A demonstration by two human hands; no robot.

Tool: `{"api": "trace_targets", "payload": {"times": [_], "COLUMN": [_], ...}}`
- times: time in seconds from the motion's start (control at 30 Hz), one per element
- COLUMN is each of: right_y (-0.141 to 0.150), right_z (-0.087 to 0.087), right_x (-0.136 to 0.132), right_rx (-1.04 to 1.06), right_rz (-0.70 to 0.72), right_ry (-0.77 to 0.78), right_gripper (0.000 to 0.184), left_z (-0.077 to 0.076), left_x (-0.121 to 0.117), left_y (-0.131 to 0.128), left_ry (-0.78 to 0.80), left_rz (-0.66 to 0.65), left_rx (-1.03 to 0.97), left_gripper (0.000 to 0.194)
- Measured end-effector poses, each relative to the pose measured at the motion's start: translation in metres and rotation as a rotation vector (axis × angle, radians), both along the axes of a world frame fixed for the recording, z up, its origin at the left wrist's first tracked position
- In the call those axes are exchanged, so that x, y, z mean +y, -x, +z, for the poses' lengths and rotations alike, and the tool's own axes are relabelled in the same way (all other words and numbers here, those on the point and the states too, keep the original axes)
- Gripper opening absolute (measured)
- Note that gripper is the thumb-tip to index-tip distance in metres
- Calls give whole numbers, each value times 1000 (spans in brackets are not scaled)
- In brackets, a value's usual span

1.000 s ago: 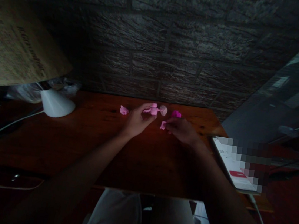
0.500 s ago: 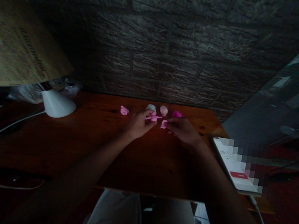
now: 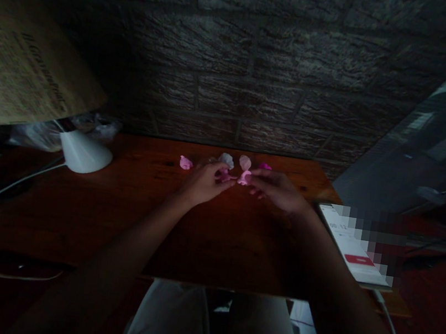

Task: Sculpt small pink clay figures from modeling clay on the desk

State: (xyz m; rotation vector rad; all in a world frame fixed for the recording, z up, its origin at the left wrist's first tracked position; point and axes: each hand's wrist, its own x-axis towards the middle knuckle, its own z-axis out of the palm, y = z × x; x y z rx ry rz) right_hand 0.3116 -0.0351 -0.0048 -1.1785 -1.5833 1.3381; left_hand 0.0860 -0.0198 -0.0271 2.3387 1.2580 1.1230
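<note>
Clay, by the look of it, occupied both hands just above a reddish-brown wooden table (image 3: pixel 212 238): the left hand (image 3: pixel 202 184), partly curled, held a small pink piece with a thin tip (image 3: pixel 225 177) between thumb and fingers, while the right hand (image 3: pixel 280 191) pinched a smaller pink nub (image 3: pixel 244 179), its other fingers loosely bent. The two pieces nearly met; whether they touched could not be told. Work looked partway along: the left hand's piece seemed shaped, no join to the nub was evident, and four lumps lay apart beyond and beside the hands, a greyish-white one (image 3: pixel 227 160), a pale pink one (image 3: pixel 245 162), a bright magenta one (image 3: pixel 265 166) and a crumpled pink one (image 3: pixel 185 162). Farther out stood a lamp with a white conical base (image 3: pixel 84 154) and, to the right, a white-screened phone (image 3: pixel 340 237).
</note>
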Motion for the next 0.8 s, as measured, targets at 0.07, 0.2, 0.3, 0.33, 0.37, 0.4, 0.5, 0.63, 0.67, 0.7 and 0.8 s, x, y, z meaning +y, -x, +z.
{"api": "trace_targets", "payload": {"times": [0.07, 0.2, 0.3, 0.33, 0.37, 0.4, 0.5, 0.63, 0.67, 0.7, 0.8], "right_y": [0, 0, 1, 1, 2, 2, 2, 1, 1, 1, 1], "right_z": [1, 1, 0, 0, 0, 0, 0, 0, 1, 1, 2], "right_x": [-1, -1, -2, -2, -2, -2, -2, -1, -1, -1, -2], "right_rx": [34, 95, 134, 138, 138, 134, 106, 75, 73, 75, 79], "right_rz": [-5, -1, 4, 4, 3, 2, -8, -24, -32, -38, -26], "right_ry": [11, 17, 30, 37, 41, 41, 22, -10, -26, -48, -134], "right_gripper": [30, 35, 37, 37, 36, 35, 34, 39, 41, 43, 39], "left_z": [6, 10, 10, 9, 8, 8, 7, 7, 7, 6, 6], "left_x": [-4, -11, -13, -13, -13, -13, -12, -14, -14, -14, -15], "left_y": [-5, -13, -17, -17, -18, -19, -21, -22, -22, -22, -22], "left_ry": [85, 178, 199, 205, 209, 210, 199, 184, 179, 172, 155], "left_rz": [-86, -282, -317, -311, -300, -289, -265, -258, -252, -246, -234], "left_rx": [-133, -273, -320, -337, -350, -356, -348, -347, -342, -334, -314], "left_gripper": [30, 39, 39, 36, 33, 30, 22, 19, 19, 18, 17]}}
